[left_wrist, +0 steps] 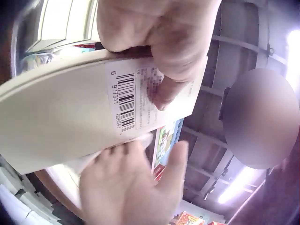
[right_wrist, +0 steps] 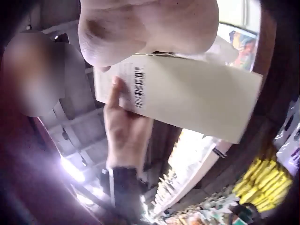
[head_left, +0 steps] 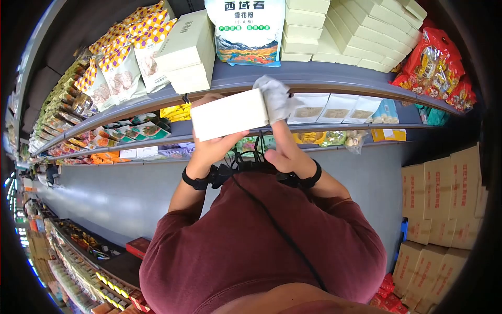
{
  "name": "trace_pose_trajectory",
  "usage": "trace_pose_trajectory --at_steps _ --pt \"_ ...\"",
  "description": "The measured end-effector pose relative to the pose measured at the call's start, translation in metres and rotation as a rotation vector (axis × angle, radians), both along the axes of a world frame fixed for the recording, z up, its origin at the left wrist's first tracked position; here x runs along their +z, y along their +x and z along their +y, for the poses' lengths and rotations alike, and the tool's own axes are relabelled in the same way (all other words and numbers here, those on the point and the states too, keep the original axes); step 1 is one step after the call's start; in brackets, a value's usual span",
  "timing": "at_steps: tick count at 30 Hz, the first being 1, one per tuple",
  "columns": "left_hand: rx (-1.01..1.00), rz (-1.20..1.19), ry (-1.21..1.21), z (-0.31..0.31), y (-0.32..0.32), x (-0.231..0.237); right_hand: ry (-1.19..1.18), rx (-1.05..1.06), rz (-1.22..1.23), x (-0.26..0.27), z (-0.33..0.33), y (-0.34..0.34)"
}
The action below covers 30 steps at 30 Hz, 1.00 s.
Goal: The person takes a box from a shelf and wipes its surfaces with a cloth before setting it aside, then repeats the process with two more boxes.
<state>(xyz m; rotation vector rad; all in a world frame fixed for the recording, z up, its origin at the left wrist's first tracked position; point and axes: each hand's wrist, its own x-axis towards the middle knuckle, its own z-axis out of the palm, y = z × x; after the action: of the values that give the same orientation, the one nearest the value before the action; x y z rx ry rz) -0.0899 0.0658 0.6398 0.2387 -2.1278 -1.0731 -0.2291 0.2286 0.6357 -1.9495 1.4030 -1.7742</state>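
My left hand [head_left: 212, 152] grips a white cardboard box [head_left: 230, 115] near one end, clear of the shelf. In the left wrist view, its thumb lies over a barcode label [left_wrist: 125, 101] on the box's side. My right hand [head_left: 286, 149] is at the other end of the box with a crumpled, pale grey cloth [head_left: 274, 98], which covers its fingers in the head view. The cloth bears against the box end. In the left wrist view, the right thumb [left_wrist: 174, 164] stands away from the box.
A shelf [head_left: 240, 76] ahead carries a flour bag [head_left: 250, 36], stacked pale boxes [head_left: 303, 26], patterned bags [head_left: 117, 68] and red packets [head_left: 431, 68]. Lower shelves hold more packages. Brown cartons [head_left: 439, 193] are piled to the right, and grey floor [head_left: 115, 193] stretches left.
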Motion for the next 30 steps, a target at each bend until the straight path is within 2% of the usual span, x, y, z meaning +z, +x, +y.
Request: trace_pose_trajectory --at_steps 2,3,4,5,7,8,10,12,14,16,17,18,20,22,25,26,27,28,30 --pt "0.086 0.273 -0.282 0.008 0.004 0.038 0.031 0.020 -0.010 -0.031 -0.008 -0.003" --pt "-0.024 0.283 -0.280 0.005 0.005 0.047 0.137 0.077 -0.152 -0.055 -0.012 -0.004" --pt "-0.060 0.414 -0.166 0.009 0.000 0.039 0.243 0.133 -0.294 -0.059 -0.015 -0.003" --pt "-0.082 0.435 -0.177 0.011 0.000 0.037 0.195 0.066 -0.162 -0.061 -0.019 -0.010" --pt "-0.146 0.503 -0.173 0.010 -0.002 0.032 0.169 0.097 -0.187 -0.048 -0.016 -0.011" --pt "-0.153 0.504 -0.180 0.008 -0.005 0.029 0.151 0.134 -0.217 -0.040 -0.014 -0.010" --pt "-0.152 0.507 -0.226 0.009 -0.009 0.024 0.079 0.080 -0.126 -0.011 -0.004 0.001" --pt "-0.113 0.488 -0.216 0.015 -0.008 0.022 -0.125 0.120 -0.022 0.014 0.004 0.013" --pt "-0.092 0.546 -0.188 0.017 -0.009 0.021 -0.154 0.086 0.044 0.003 0.002 0.004" --pt "-0.121 0.585 -0.215 0.020 -0.007 0.028 0.038 0.165 -0.080 -0.006 0.003 -0.004" --pt "-0.109 0.588 -0.181 0.021 -0.002 0.028 0.015 0.051 -0.112 -0.011 -0.001 -0.004" --pt "-0.098 0.588 -0.144 0.023 0.002 0.027 0.011 0.050 -0.112 -0.019 -0.005 -0.007" --pt "-0.143 0.576 -0.141 0.031 0.004 0.036 0.222 0.034 -0.217 -0.042 -0.014 -0.017" --pt "-0.166 0.585 -0.185 0.032 0.002 0.036 0.202 -0.011 -0.173 -0.052 -0.016 -0.023" --pt "-0.127 0.568 -0.204 0.025 -0.005 0.024 0.172 0.067 -0.267 -0.041 -0.010 -0.017" --pt "-0.092 0.539 -0.256 0.024 -0.007 0.023 0.051 0.067 -0.217 -0.027 -0.006 -0.009" --pt "-0.124 0.509 -0.208 0.027 -0.009 0.024 -0.069 0.066 -0.167 -0.012 0.000 -0.002" --pt "-0.075 0.438 -0.221 0.028 -0.012 0.022 -0.069 0.059 -0.175 0.003 0.008 0.003" --pt "-0.069 0.428 -0.186 0.028 -0.018 0.016 -0.199 0.044 0.005 0.026 0.019 0.006"
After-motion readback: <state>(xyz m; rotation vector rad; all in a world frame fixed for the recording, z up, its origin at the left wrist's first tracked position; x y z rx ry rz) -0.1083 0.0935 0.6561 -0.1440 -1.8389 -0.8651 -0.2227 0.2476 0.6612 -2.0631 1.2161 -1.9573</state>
